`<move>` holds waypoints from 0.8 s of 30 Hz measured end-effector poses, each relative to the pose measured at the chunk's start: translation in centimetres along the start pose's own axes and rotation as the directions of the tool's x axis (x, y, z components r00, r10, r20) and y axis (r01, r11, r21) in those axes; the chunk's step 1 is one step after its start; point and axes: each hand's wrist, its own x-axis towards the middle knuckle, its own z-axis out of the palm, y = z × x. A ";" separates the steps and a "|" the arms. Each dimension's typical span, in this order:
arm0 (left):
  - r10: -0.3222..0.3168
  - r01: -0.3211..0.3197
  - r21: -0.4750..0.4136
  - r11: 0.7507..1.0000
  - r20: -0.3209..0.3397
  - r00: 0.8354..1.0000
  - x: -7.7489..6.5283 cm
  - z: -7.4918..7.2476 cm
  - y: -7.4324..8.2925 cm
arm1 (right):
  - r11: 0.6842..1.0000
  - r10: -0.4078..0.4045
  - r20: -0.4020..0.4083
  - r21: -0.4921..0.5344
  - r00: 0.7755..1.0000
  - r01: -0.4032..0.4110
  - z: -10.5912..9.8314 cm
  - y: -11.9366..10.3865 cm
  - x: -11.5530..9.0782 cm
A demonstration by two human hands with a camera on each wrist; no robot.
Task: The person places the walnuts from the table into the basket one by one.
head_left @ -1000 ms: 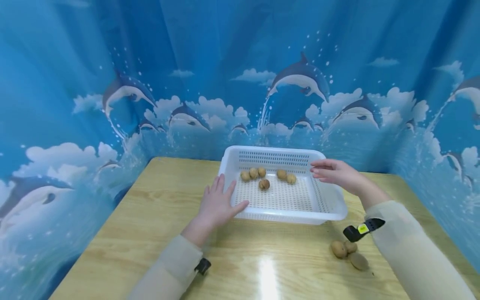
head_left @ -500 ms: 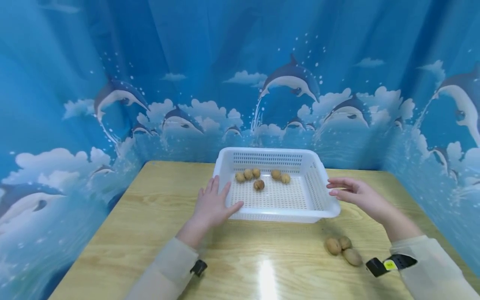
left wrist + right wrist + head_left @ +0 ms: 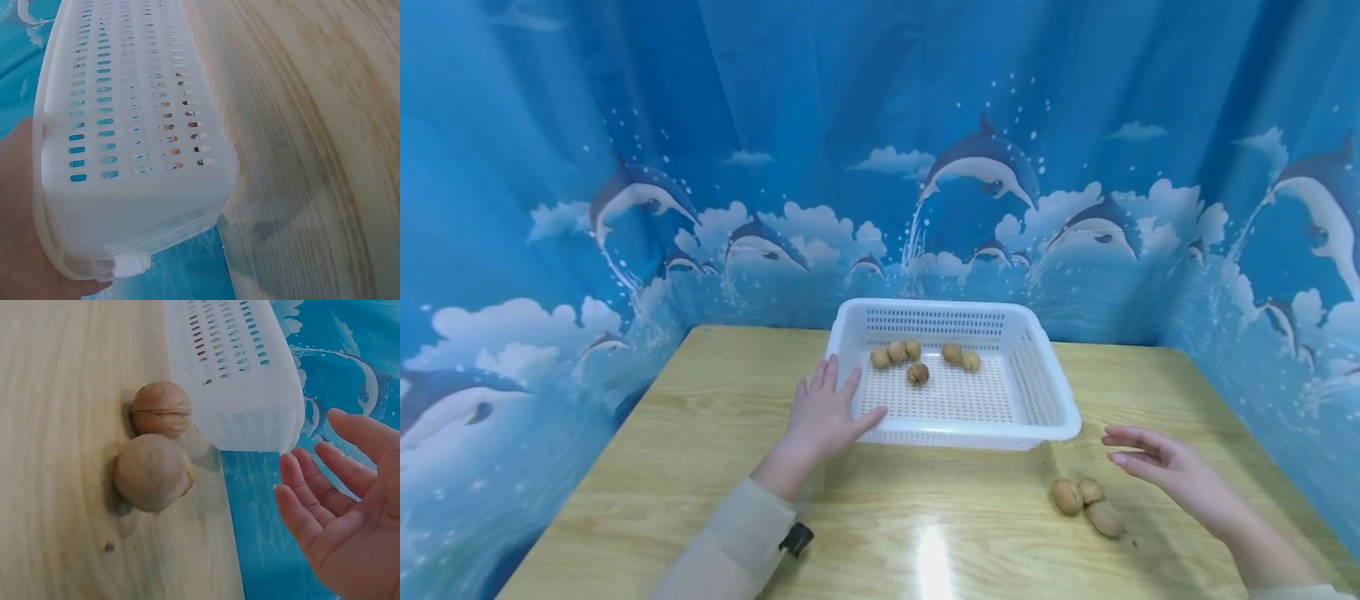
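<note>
A white slotted plastic basket [image 3: 970,430] holds several walnuts [image 3: 917,374], most of them toward its back. My left hand [image 3: 823,417] rests at its front left corner, fingers spread along the rim; the left wrist view has part of this hand [image 3: 19,231] against the basket's edge. Three walnuts [image 3: 1066,497] lie clustered on the table, in front of the basket's right corner. Just right of them, my right hand [image 3: 1180,475] hovers with loosely bent fingers. In the right wrist view its palm [image 3: 359,550] holds nothing, and two table walnuts [image 3: 153,473] show.
The wooden table [image 3: 700,467] carries everything. A blue dolphin-print curtain [image 3: 820,167] hangs behind it and along both sides, close to the basket's back edge. A small dark speck [image 3: 1135,544] lies near the loose walnuts.
My right hand has moved from over the basket's right side, out past its rim, then down and right toward the table walnuts. The left hand stays at the basket's corner.
</note>
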 end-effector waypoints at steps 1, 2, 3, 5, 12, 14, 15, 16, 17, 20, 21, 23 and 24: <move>0.001 -0.001 0.007 1.000 0.001 1.000 0.0 0.0 0.0 | 1.000 0.022 0.010 0.006 1.000 -0.022 0.1 0.2 -0.2; 0.004 -0.004 0.003 1.000 0.001 1.000 0.0 0.0 -0.1 | 0.999 0.040 0.022 0.004 0.999 -0.040 0.1 0.5 -0.4; 0.007 -0.007 0.001 1.000 0.000 1.000 0.0 0.0 -0.1 | 0.998 0.062 0.039 0.013 0.997 -0.063 0.2 0.7 -0.6; 0.013 -0.013 0.003 1.000 -0.001 1.000 0.0 0.0 -0.1 | 0.996 0.086 0.081 0.021 0.993 -0.088 0.3 1.4 -0.9; 0.010 -0.010 0.002 1.000 -0.001 1.000 -0.1 -0.1 0.0 | 1.000 -0.010 0.197 0.014 0.980 0.007 1.1 3.8 -1.8; 0.005 -0.005 -0.001 1.000 0.006 1.000 -0.1 -0.1 0.0 | 1.000 0.019 0.180 -0.016 0.983 -0.016 1.4 4.1 -1.9; 0.003 -0.003 -0.006 1.000 0.006 1.000 -0.1 -0.1 0.0 | 0.999 0.046 0.172 -0.029 0.984 -0.042 1.6 4.2 -1.9; 0.001 -0.001 -0.010 1.000 0.007 1.000 -0.1 -0.1 -0.1 | 0.997 0.077 0.169 -0.030 0.983 -0.073 1.7 4.3 -1.9; -0.003 0.003 -0.015 1.000 0.009 1.000 0.0 -0.2 -0.1 | 0.995 0.102 0.171 -0.036 0.980 -0.097 1.8 4.4 -1.9; -0.007 0.007 -0.026 1.000 0.011 1.000 0.0 -0.2 -0.1 | 0.992 0.120 0.183 -0.059 0.976 -0.111 2.1 4.7 -1.9; -0.006 0.006 -0.030 1.000 0.010 1.000 -0.1 -0.2 -0.1 | 0.993 0.105 0.187 -0.068 0.977 -0.093 2.2 4.9 -1.9; -0.010 0.010 -0.031 0.999 0.015 1.000 0.0 -0.2 -0.1 | 0.994 0.055 0.179 -0.103 0.982 -0.037 2.4 5.2 -2.0; -0.009 0.009 -0.032 0.999 0.014 1.000 0.0 -0.2 -0.1 | 0.993 0.036 0.170 -0.121 0.985 -0.016 2.5 5.3 -2.0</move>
